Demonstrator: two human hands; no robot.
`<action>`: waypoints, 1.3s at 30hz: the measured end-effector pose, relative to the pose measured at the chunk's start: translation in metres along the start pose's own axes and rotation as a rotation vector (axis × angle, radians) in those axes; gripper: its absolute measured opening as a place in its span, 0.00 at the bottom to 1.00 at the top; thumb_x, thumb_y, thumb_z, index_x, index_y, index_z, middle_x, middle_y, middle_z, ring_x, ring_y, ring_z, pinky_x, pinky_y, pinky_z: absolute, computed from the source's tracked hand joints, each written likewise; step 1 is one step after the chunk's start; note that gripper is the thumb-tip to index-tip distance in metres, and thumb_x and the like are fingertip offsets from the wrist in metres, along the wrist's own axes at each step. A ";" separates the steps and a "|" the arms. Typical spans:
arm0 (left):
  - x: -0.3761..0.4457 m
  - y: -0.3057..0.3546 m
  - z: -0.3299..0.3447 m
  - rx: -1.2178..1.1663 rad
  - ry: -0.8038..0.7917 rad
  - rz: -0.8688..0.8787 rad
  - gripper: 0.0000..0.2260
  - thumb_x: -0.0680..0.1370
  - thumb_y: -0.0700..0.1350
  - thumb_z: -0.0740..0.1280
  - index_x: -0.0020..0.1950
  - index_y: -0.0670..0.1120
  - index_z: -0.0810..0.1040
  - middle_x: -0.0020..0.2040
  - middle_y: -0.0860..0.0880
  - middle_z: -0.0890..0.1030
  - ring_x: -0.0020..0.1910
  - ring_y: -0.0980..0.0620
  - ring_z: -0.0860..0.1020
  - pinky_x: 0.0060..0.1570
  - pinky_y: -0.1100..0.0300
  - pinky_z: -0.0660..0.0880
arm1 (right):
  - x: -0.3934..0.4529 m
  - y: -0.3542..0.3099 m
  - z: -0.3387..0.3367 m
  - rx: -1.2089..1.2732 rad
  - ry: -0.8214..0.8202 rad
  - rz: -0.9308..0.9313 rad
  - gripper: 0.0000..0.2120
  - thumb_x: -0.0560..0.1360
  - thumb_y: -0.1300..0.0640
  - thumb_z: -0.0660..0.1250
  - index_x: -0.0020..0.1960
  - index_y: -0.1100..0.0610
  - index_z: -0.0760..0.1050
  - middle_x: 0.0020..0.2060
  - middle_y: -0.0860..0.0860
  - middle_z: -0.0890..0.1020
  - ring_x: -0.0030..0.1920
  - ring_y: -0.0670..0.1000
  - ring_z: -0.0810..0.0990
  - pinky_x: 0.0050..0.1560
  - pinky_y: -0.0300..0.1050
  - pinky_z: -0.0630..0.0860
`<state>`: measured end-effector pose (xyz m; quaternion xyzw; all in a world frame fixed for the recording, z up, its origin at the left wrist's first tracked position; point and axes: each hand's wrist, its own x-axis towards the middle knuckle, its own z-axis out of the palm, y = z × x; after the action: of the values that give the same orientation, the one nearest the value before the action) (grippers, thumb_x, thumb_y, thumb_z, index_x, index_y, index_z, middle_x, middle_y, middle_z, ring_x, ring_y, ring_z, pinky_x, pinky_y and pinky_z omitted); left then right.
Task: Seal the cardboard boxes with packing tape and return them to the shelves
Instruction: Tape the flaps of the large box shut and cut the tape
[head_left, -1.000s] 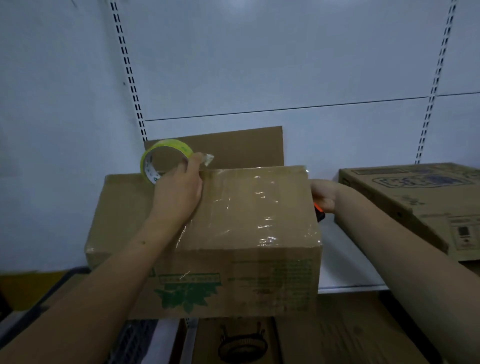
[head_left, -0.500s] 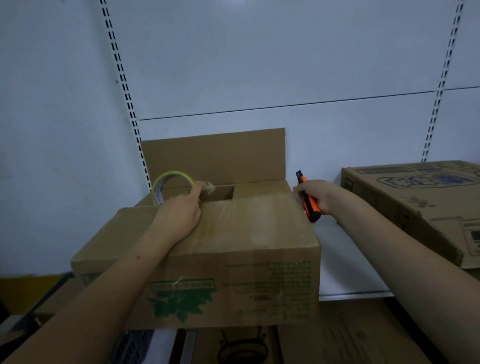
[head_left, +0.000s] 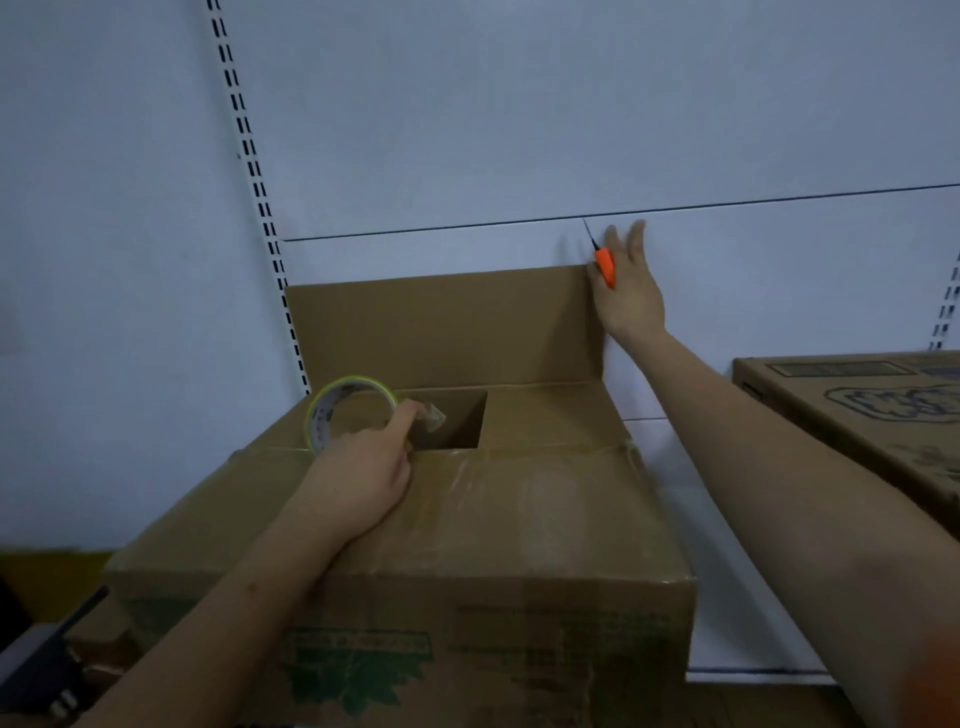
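A brown cardboard box (head_left: 519, 545) with a green leaf print on its front stands on the white shelf (head_left: 727, 597). Its near flap lies flat under clear tape, its far flap (head_left: 441, 332) stands upright, and a dark gap shows between them. My left hand (head_left: 363, 478) rests on the near flap and grips a yellow-edged roll of clear tape (head_left: 337, 410), pinching its loose end. My right hand (head_left: 626, 283) is raised at the upright flap's top right corner, fingers straight, with an orange cutter (head_left: 603, 265) held under the thumb, its blade out.
A second closed cardboard box (head_left: 857, 415) with blue print sits on the shelf at the right. White back panels carry slotted uprights (head_left: 254, 182). More cardboard lies below the shelf, and a dark object (head_left: 36, 670) sits at the lower left.
My right hand rose from the box's right side to the upright flap's top corner, fingers spreading. The view moved closer. My left hand kept the tape roll in place.
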<state>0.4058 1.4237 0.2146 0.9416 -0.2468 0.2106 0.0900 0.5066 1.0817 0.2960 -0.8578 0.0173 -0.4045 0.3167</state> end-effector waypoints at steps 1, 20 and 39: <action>0.000 0.000 -0.001 -0.004 0.005 -0.001 0.18 0.82 0.46 0.58 0.69 0.57 0.58 0.45 0.52 0.83 0.38 0.54 0.80 0.41 0.50 0.79 | 0.001 0.000 0.001 0.000 0.040 -0.006 0.25 0.84 0.47 0.56 0.79 0.51 0.60 0.79 0.51 0.58 0.72 0.54 0.69 0.60 0.50 0.73; -0.017 0.022 -0.023 -0.069 0.316 -0.059 0.21 0.81 0.47 0.63 0.73 0.49 0.62 0.32 0.55 0.72 0.27 0.50 0.74 0.25 0.57 0.64 | -0.077 -0.012 -0.003 -0.468 -0.769 -0.280 0.16 0.78 0.39 0.65 0.55 0.50 0.79 0.49 0.51 0.82 0.52 0.54 0.80 0.48 0.47 0.74; 0.108 0.087 -0.072 -0.892 -0.258 0.098 0.11 0.83 0.49 0.62 0.58 0.53 0.84 0.38 0.39 0.81 0.31 0.45 0.80 0.38 0.55 0.78 | -0.144 0.064 -0.010 -0.132 -0.076 0.308 0.20 0.82 0.40 0.56 0.55 0.58 0.70 0.46 0.55 0.75 0.42 0.56 0.74 0.38 0.47 0.65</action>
<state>0.4218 1.3221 0.3326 0.8167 -0.3667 -0.0311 0.4446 0.4169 1.0661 0.1666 -0.8787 0.1631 -0.3162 0.3183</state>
